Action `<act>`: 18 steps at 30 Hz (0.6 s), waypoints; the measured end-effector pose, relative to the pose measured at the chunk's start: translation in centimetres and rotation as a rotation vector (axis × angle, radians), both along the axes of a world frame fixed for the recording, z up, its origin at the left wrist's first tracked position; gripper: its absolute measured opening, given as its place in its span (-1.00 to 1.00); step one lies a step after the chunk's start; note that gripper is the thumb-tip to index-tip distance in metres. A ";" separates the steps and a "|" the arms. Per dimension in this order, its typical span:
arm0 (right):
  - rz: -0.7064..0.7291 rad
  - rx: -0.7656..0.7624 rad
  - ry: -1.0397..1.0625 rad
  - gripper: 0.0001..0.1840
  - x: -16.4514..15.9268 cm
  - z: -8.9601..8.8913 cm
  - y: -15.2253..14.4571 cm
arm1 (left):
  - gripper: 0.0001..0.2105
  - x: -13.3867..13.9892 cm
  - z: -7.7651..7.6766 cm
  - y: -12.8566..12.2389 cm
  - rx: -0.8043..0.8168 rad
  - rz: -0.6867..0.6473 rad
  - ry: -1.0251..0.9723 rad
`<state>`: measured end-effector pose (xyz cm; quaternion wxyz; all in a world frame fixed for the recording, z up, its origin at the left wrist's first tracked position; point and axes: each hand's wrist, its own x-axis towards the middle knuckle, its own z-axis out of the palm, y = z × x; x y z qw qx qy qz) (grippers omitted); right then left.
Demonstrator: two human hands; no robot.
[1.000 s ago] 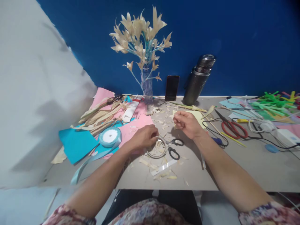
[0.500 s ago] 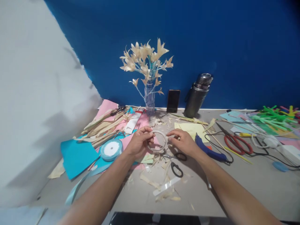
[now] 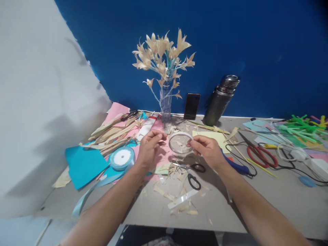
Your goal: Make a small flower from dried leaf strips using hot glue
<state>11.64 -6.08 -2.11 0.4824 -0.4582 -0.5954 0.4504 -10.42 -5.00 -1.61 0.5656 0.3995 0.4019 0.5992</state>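
Observation:
In my right hand [image 3: 206, 148] is a narrow white roll of tape [image 3: 170, 147], gripped at its right rim between thumb and fingers. It is tilted above the table, and its open middle faces me. My left hand [image 3: 151, 147] is just left of the roll, thumb and fingers pinched together; whatever may be between them is too small to make out. Beneath the roll lie black-handled scissors [image 3: 194, 182], blades pointing left. Dry husk scraps [image 3: 164, 194] and a clear strip [image 3: 183, 199] are scattered nearer to me.
A vase [image 3: 166, 106] of husk flowers [image 3: 161, 51], a phone [image 3: 192, 106] and a flask [image 3: 221, 100] stand along the wall. Ribbon [image 3: 122, 159], blue paper [image 3: 85, 167] and dry husks [image 3: 112, 135] lie left. Right are a blue glue gun [image 3: 237, 166] and red-handled scissors [image 3: 261, 156].
My left hand has let go of the roll's left rim and moved slightly away. My right hand now holds the roll, which has shifted right. The view has tilted a little.

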 end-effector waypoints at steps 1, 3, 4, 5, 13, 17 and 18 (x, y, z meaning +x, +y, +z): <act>-0.004 -0.009 0.055 -0.71 0.2 0.0 0.1 | -0.84 -0.3 0.0 0.3 0.018 0.097 0.040; 0.046 -0.060 0.125 -0.68 0.6 0.1 0.2 | -0.87 -0.7 -0.1 0.9 0.031 0.239 0.115; 0.101 -0.099 0.118 -0.67 0.7 0.1 0.1 | -0.90 -0.9 -0.2 1.2 0.025 0.285 0.145; 0.175 -0.141 0.080 -0.67 0.7 0.2 0.1 | -0.90 -1.0 -0.4 1.3 0.019 0.307 0.179; 0.652 -0.264 -0.373 -0.72 -0.4 -0.3 -0.8 | -0.84 -0.7 -2.5 1.4 0.135 0.062 0.952; 0.560 -0.261 -0.370 -0.75 -0.1 -0.3 -0.8 | -0.83 -0.8 -3.0 1.3 0.294 0.005 1.406; 0.484 -0.243 -0.339 -0.73 0.1 -0.2 -0.6 | -0.84 -0.8 -3.0 1.3 0.319 -0.026 1.503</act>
